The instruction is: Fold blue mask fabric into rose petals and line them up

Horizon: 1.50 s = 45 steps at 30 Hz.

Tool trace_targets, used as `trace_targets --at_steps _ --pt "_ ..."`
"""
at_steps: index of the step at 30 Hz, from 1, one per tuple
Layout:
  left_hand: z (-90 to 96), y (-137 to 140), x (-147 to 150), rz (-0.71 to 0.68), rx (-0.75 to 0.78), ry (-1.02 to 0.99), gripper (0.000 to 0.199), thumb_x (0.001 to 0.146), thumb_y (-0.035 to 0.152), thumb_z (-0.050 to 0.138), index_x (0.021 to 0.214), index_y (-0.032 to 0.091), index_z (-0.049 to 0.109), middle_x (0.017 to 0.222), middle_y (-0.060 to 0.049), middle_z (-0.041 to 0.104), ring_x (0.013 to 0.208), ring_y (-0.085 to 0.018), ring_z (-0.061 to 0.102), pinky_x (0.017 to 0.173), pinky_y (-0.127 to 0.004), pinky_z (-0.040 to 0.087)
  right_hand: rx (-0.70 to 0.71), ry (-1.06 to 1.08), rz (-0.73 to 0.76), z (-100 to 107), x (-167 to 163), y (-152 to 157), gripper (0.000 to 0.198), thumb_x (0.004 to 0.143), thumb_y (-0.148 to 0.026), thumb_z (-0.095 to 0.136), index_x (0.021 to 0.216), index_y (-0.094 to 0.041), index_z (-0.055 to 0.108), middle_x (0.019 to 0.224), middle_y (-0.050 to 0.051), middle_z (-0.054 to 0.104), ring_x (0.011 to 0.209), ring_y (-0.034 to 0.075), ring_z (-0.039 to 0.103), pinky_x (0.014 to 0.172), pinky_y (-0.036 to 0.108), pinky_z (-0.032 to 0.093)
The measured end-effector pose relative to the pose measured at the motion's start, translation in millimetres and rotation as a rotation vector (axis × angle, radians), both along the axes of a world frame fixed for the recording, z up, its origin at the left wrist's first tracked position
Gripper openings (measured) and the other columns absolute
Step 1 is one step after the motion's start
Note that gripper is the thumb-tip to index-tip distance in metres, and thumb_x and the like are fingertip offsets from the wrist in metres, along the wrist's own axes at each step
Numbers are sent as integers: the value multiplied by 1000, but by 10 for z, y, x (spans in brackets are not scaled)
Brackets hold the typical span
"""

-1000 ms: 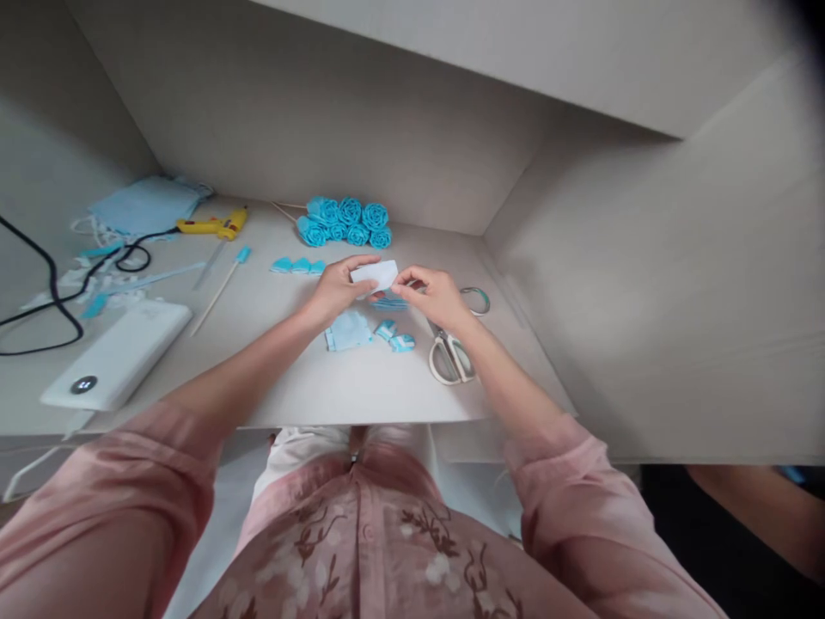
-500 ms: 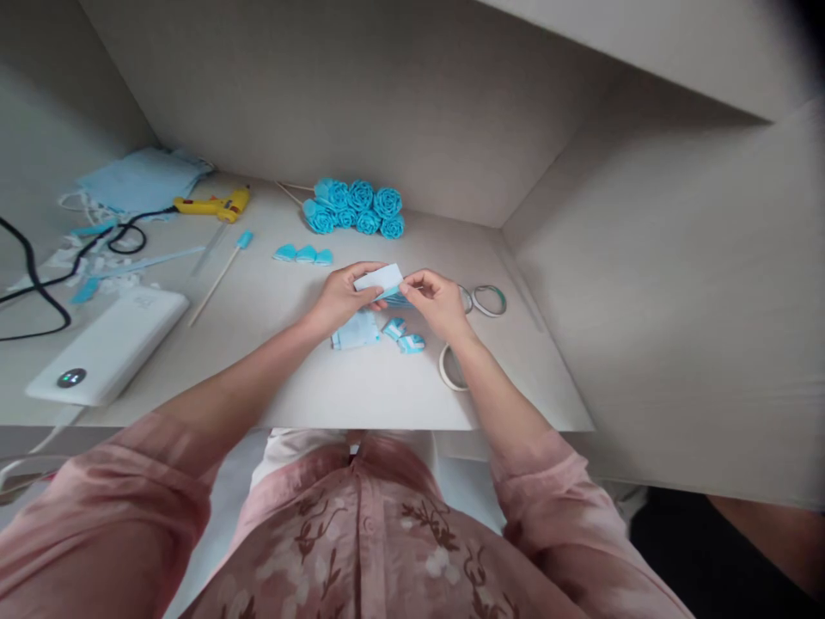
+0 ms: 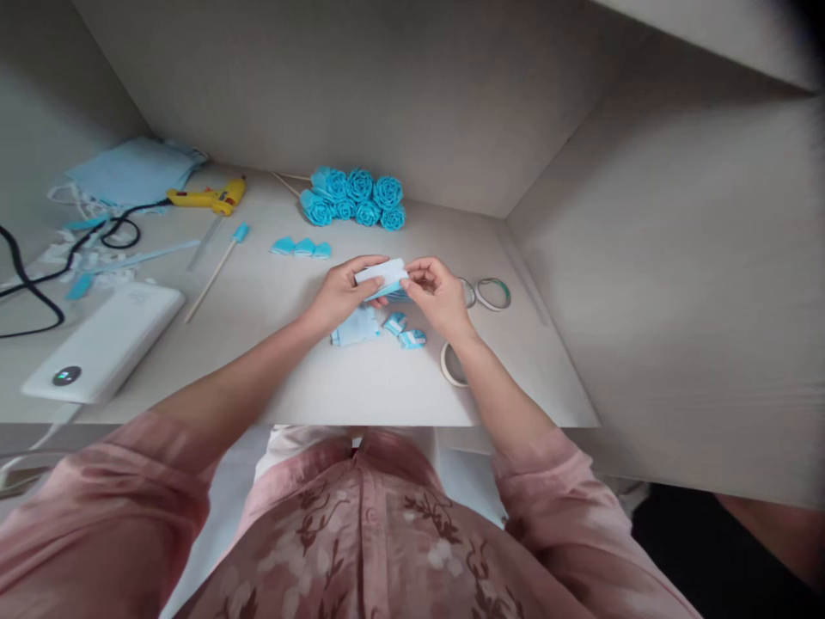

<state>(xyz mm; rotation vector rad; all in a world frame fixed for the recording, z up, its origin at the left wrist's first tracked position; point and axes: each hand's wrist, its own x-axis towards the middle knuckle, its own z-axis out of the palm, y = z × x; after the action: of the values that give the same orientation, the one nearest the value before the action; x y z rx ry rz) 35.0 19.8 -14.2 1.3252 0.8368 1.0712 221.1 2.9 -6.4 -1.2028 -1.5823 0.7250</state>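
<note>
Over the middle of the table, my left hand (image 3: 345,291) is closed on a small white and light-blue piece of fabric (image 3: 381,272), thumb on top and fingers beneath. My right hand (image 3: 440,294) pinches the right end of the same piece between thumb and fingertips. A blue strip shows along its lower edge. Below the hands lie a stack of pale blue fabric pieces (image 3: 357,327) and two small folded blue-and-white pieces (image 3: 405,331). Three folded blue petals (image 3: 301,248) sit in a row to the left. Something blue beneath the hands is partly hidden.
Several blue fabric roses (image 3: 356,198) lie at the back. On the left are a yellow glue gun (image 3: 210,197), a blue-tipped stick (image 3: 216,272), a white power bank (image 3: 106,340), scraps and blue masks (image 3: 132,169). Tape rolls (image 3: 493,294) lie right, near the side wall.
The fabric piece has tilted slightly, and more of its blue lower part shows between my hands. My right fingers have shifted a little along its edge. The view has moved slightly.
</note>
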Motion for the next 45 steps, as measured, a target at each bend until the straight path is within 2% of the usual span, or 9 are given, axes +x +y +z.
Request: trace_targets --at_steps 8,14,19,26,28,30,33,39,45 --pt "-11 12 -3 51 76 78 64 73 28 77 134 20 58 78 0 65 58 -12 57 60 -25 46 10 35 22 -55 13 40 27 80 -33 65 104 -23 59 82 0 65 79 14 63 79 30 53" --pt "-6 13 -6 78 97 85 64 69 19 74 132 24 61 102 -3 67 66 -11 54 65 -25 43 -57 31 164 -62 39 60 64 81 -54 67 135 -26 46 97 5 69 86 19 65 77 32 55" --pt "29 -23 6 85 157 133 62 67 16 73 128 23 64 104 -3 67 72 -12 55 67 -24 42 -59 -82 195 -79 33 19 72 84 -59 64 144 -26 41 78 1 66 69 18 62 63 31 53" --pt "86 -46 23 38 36 -194 65 73 31 78 133 27 55 85 0 65 70 -13 59 66 -24 48 11 -75 122 -47 -11 -29 63 86 -47 66 142 -29 44 92 4 67 74 19 64 68 34 56" --pt "72 -47 30 -28 -18 -208 52 73 38 79 121 24 63 81 0 64 70 -13 60 65 -25 49 31 -81 82 -34 -13 -38 62 87 -46 65 143 -29 44 89 4 66 77 20 64 71 36 57" --pt "40 -45 36 -67 -41 -142 35 74 44 77 97 19 70 75 -1 64 66 -13 59 63 -25 47 37 -80 65 -37 -11 -44 63 87 -47 65 143 -29 44 85 3 65 76 21 64 71 36 57" --pt "-12 -37 35 -38 -26 -45 34 75 48 75 69 16 67 67 -2 63 60 -11 56 61 -25 44 36 -88 78 -65 -11 -45 63 86 -50 65 143 -31 43 83 2 64 73 20 62 70 35 56" --pt "-13 -37 27 29 -37 -8 33 72 45 76 60 16 66 60 -1 63 58 -11 54 60 -25 42 38 -49 106 -83 -9 -29 61 87 -53 63 140 -28 48 78 0 61 68 17 58 64 31 51" --pt "22 -44 15 33 -23 12 31 72 43 75 59 16 67 60 -2 63 57 -11 53 59 -25 42 32 42 42 -21 34 0 54 86 -54 62 131 -25 55 80 1 64 74 17 61 72 32 53"
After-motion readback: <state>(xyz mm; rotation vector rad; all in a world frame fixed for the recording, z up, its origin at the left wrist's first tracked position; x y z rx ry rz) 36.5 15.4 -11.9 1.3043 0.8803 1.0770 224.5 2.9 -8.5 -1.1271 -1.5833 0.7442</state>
